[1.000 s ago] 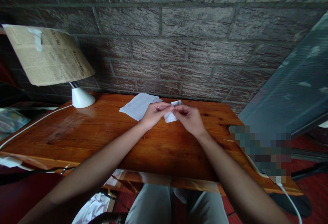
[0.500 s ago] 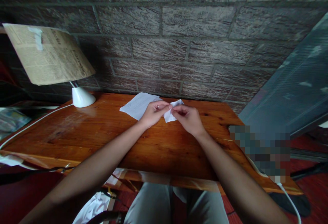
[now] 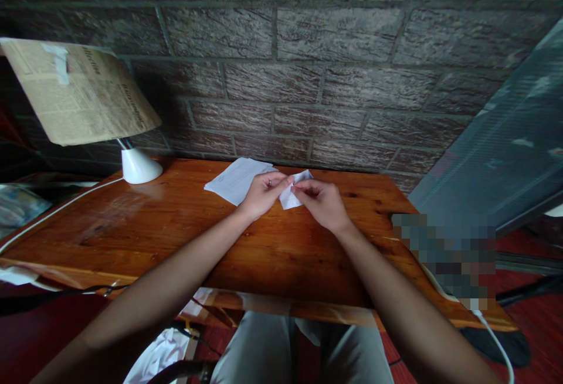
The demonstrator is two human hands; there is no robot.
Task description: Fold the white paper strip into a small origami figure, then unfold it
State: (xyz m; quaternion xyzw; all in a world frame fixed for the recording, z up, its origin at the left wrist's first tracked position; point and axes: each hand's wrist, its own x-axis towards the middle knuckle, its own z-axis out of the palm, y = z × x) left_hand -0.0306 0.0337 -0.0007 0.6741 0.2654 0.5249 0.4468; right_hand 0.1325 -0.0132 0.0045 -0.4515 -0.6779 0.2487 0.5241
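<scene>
A small piece of folded white paper is held between my two hands over the far middle of the wooden table. My left hand pinches its left side with thumb and fingers; a ring shows on one finger. From the other side my right hand grips the paper between thumb and forefinger, the other fingers curled. Both hands' fingertips nearly meet at the paper's middle and cover part of it. Just left of my left hand lies a stack of white paper sheets with faint writing.
A lamp with a newsprint shade stands at the table's back left, its white cord running left. Behind the table rises a stone-block wall. At the right edge lies a blurred-out object with a white cable. Crumpled paper sits below the table.
The view has shifted very slightly. Both hands stay at the same place on the folded paper, with only a tiny movement of the fingers.
</scene>
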